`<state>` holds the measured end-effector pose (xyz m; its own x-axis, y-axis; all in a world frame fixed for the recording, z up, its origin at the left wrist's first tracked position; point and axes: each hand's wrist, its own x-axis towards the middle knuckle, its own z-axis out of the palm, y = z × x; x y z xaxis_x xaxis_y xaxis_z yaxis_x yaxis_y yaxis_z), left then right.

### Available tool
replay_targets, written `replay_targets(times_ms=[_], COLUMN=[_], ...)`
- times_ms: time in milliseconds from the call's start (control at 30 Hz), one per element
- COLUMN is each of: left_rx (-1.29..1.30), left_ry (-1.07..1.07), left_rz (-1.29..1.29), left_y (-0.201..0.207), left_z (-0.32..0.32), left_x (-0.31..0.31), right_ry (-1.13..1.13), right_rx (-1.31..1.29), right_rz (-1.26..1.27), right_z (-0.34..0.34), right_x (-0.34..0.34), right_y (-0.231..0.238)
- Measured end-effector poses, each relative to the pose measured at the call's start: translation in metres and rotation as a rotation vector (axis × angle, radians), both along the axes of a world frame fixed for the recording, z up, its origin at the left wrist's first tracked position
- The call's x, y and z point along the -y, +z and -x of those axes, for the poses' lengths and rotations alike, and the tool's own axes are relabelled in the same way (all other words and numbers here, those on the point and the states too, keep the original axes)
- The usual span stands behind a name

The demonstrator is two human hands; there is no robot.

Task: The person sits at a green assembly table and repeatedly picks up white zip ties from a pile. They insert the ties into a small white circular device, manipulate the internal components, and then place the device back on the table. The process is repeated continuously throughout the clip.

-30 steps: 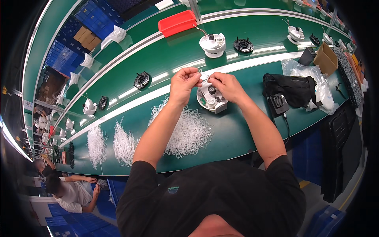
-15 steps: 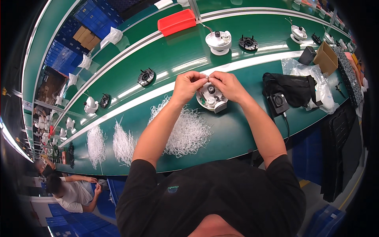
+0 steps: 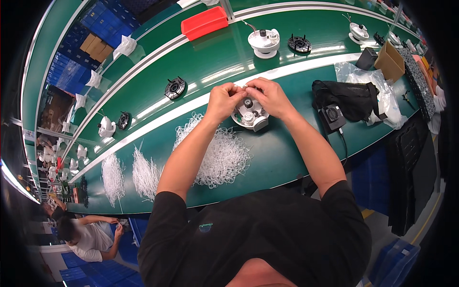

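Just above the frame's centre, the left hand (image 3: 224, 99) and right hand (image 3: 271, 97) meet fingertip to fingertip over a white part (image 3: 249, 115) standing on the green bench (image 3: 287, 153); both pinch something too small to make out, right at the part's top. A heap of white ties (image 3: 215, 153) lies just left of and below it, a black bag (image 3: 351, 98) at right, a red tray (image 3: 204, 21) at the top

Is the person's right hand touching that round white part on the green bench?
Touching. The head view shows the right hand resting over the top edge of the round white part, fingers meeting the left hand above it.
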<state>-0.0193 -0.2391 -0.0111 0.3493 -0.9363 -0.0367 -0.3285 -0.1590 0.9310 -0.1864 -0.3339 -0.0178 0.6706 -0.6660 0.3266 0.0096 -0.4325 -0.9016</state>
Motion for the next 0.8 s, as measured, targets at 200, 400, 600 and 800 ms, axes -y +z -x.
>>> replay_targets(times_ms=[200,400,600,800], left_rx=[0.613,0.767,0.703,0.724], left_ry=[-0.164,-0.202,-0.142,-0.062], left_rz=[0.209,0.241,0.265,0.243], left_y=[-0.004,-0.001,-0.006,-0.007], left_z=[0.009,0.011,0.009,0.012], left_x=[0.001,-0.001,-0.003,-0.006], right_ry=[-0.035,0.016,0.049,0.031], right_rx=[0.215,0.106,-0.162,-0.272], right_rz=[-0.602,-0.589,0.110,0.426], right_z=[-0.002,0.020,0.025,0.018], right_x=[0.009,0.017,0.005,0.005], right_y=[-0.014,-0.026,-0.004,0.002])
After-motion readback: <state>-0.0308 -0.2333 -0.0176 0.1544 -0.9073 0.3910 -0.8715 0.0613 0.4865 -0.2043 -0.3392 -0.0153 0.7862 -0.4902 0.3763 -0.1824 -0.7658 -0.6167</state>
